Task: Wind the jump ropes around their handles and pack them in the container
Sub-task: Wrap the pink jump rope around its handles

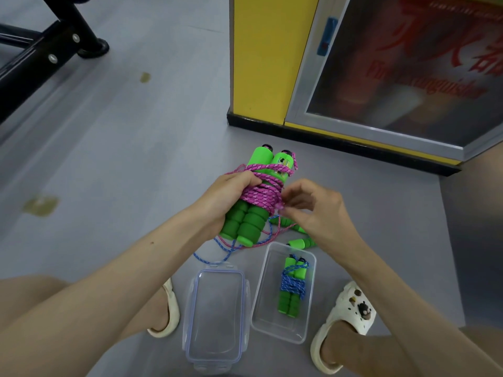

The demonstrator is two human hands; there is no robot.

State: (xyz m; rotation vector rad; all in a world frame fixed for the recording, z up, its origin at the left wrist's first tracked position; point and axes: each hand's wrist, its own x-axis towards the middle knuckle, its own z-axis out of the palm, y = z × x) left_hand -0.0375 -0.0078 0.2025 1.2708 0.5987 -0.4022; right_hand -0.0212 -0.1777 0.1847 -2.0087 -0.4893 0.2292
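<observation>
My left hand (223, 202) grips a pair of green jump-rope handles (250, 221) held together above the floor, with pink rope (262, 194) wound around their middle. My right hand (313, 210) pinches the pink rope's loose end beside the coil. A clear plastic container (272, 322) stands on the floor below, holding a wound jump rope with green handles and blue rope (292, 285). More green handles (300, 243) and loose blue and pink rope (217, 257) lie on the floor under my hands, partly hidden.
The container's clear lid (217, 317) lies to the left of the container, between my sandalled feet (345, 322). A yellow cabinet with a glass door (261, 77) stands ahead on the right. A black metal frame (54, 44) is at far left on the grey floor.
</observation>
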